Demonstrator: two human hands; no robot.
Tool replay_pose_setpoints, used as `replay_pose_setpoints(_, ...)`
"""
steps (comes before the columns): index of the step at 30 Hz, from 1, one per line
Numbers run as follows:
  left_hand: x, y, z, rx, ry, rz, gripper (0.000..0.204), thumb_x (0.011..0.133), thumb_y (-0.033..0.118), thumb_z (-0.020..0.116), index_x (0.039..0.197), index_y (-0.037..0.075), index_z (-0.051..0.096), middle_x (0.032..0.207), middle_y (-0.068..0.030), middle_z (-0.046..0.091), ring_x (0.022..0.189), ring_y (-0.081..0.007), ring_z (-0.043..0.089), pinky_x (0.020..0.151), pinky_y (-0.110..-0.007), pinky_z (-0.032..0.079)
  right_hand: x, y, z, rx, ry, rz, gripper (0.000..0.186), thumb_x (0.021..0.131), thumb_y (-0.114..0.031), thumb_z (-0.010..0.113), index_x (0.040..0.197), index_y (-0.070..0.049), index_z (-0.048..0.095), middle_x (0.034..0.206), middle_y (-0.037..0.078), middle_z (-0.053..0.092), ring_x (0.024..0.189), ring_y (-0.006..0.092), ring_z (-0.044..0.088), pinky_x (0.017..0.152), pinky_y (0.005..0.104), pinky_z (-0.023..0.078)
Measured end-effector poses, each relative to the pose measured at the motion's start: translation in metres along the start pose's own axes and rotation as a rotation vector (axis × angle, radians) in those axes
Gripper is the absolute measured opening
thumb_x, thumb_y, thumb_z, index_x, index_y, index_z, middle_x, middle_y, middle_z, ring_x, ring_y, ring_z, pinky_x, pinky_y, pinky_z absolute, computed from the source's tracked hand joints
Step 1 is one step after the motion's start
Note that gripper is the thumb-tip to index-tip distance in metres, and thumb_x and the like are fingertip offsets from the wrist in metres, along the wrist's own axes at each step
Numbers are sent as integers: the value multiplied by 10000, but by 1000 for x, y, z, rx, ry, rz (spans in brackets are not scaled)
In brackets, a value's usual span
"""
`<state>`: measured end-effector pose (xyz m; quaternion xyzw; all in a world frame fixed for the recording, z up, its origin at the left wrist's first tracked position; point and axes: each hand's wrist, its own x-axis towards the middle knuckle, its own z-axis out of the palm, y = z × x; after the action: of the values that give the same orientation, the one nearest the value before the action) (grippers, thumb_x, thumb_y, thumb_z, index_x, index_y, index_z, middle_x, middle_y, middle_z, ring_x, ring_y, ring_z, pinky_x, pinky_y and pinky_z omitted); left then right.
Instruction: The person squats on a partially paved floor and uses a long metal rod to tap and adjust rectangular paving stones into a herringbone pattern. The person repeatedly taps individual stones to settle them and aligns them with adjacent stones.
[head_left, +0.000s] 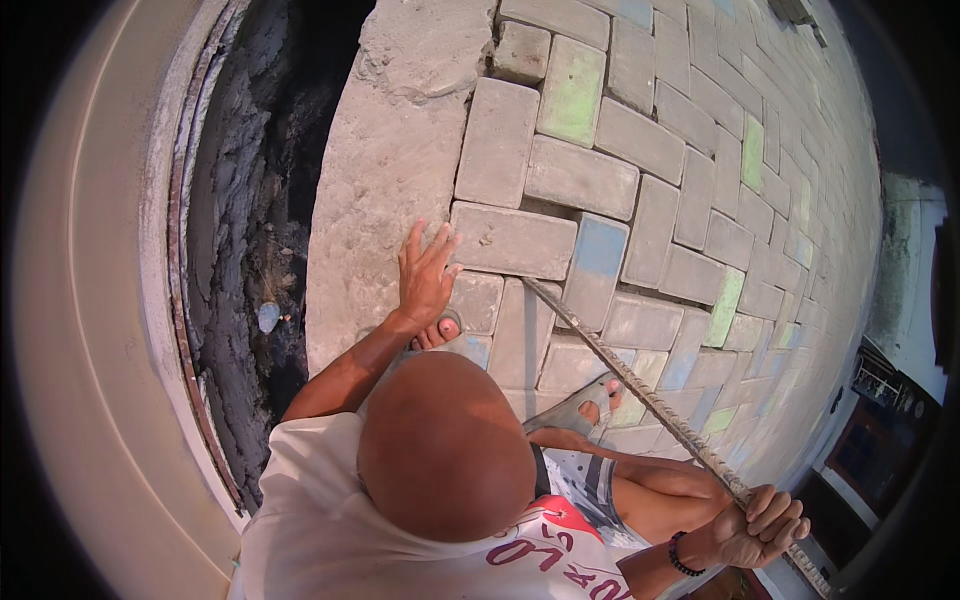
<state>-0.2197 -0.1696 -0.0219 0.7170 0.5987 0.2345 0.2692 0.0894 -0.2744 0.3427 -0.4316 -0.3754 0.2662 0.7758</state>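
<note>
My left hand rests with its fingers spread at the left end of a grey paving block, next to the rough concrete strip. My right hand, with a dark beaded bracelet at its wrist, is closed around a long ribbed steel bar. The bar slants up and leftward from that hand. Its far tip meets the joint along the near edge of the block under my left hand; how deep it goes in is hidden. A dark gap shows by the far right corner of that block.
Interlocking pavers, some painted green or blue, spread ahead and right. A concrete strip borders them on the left, then a dark ditch and a pale wall. My sandalled foot stands near the bar.
</note>
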Motion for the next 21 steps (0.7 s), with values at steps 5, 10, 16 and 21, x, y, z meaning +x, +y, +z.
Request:
replay_pose_setpoints(5,4,3,1,6,27,22,455,811,94,636,1257,68,547,1350,-138,481,1337,-377,257,1055,-519,221,98,45,46,120,-345,98,64,906,-17,493,934,-44,544,638,-12,313,531,88,293,471,240,294)
replay_pose_setpoints(10,4,2,-1,11,32,8,463,804,98,647,1255,66,548,1346,-139,485,1335,-370,264,1053,-515,229,102,64,85,118,-330,138,78,904,-9,480,934,-56,535,638,-18,316,538,88,300,482,234,295)
replay_pose_setpoints(16,8,3,6,-21,35,17,463,796,98,653,1248,68,554,1346,-127,491,1326,-365,284,1051,-509,229,-67,-23,-18,-171,-162,63,64,868,-59,558,826,-95,526,547,-28,297,504,82,350,565,258,379)
replay_pose_setpoints(21,2,-6,0,88,61,20,471,772,114,677,1229,68,570,1338,-108,504,1314,-357,301,1046,-496,226,-97,-25,-67,-47,324,182,89,862,-21,543,825,-102,535,580,-30,297,505,90,341,631,301,387)
